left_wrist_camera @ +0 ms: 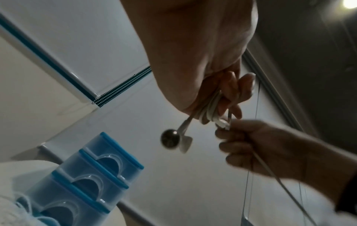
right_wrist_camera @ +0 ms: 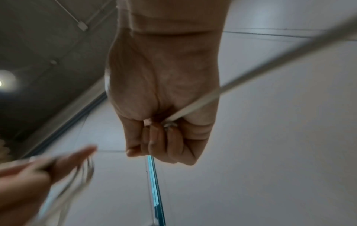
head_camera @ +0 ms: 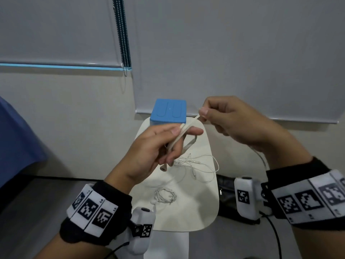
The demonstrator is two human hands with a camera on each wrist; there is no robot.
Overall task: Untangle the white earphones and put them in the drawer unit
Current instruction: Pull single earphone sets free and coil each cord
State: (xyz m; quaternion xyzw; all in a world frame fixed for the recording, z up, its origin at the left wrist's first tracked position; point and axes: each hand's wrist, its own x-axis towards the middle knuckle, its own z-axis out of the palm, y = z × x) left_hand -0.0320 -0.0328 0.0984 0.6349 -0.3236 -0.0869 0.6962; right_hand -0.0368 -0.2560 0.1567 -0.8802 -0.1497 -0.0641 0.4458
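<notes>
Cream round table (head_camera: 201, 217) below grip. Winding flat white earphones (head_camera: 174, 141) round left hand (head_camera: 149, 152) fingers, right hand (head_camera: 233, 120) pinching free cord end. Earbud dangling under grip. Blue drawer unit (head_camera: 168, 113) just beyond, earphones not in yet.

Readable marks: only on the wrist bands

The band on the left wrist (head_camera: 92, 208) carries black-and-white square code tags, and beside two of them small printed labels can just be made out as "L4" and "L5"; a third label nearer the hand is too blurred to read. The band on the right wrist (head_camera: 306, 199) has the same kind of code tags, but its small print cannot be read. The white camera units (head_camera: 244, 198) bear code tags only, with no words.
</notes>
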